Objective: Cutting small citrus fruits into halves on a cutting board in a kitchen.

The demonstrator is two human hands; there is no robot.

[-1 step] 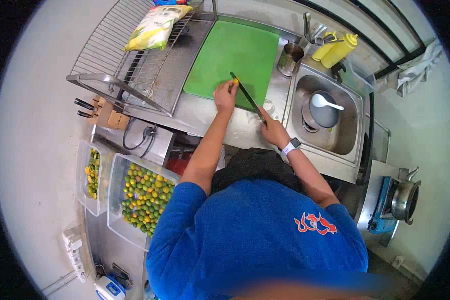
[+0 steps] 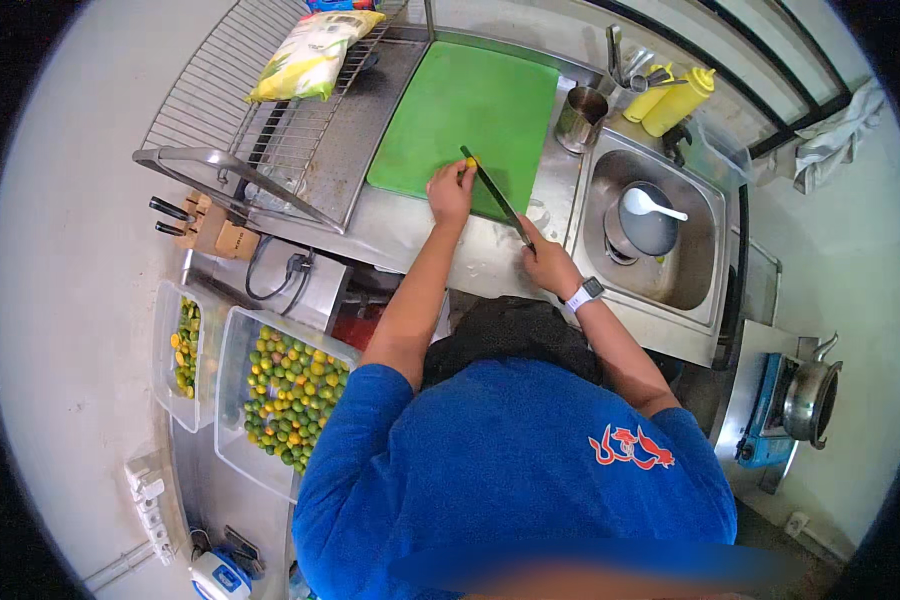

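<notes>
Citrus fruit [image 2: 472,162] in left hand [image 2: 450,194]

Cutting board [image 2: 460,100] lies on the surface [image 2: 395,222], between wire rack [image 2: 195,156] at left and sink [image 2: 670,288] at right; the knife [image 2: 495,191] extends over the board's near edge. A pot [image 2: 624,236] sits in the sink (a spoon [image 2: 638,202] rests in it). Left of the person stand two tubs [image 2: 238,435], citrus fruit [image 2: 295,390] in both.

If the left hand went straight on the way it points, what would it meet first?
Probably the knife: its blade slants across just past the left hand and the fruit it pinches, over the board. Exact height is hard to judge.
</notes>
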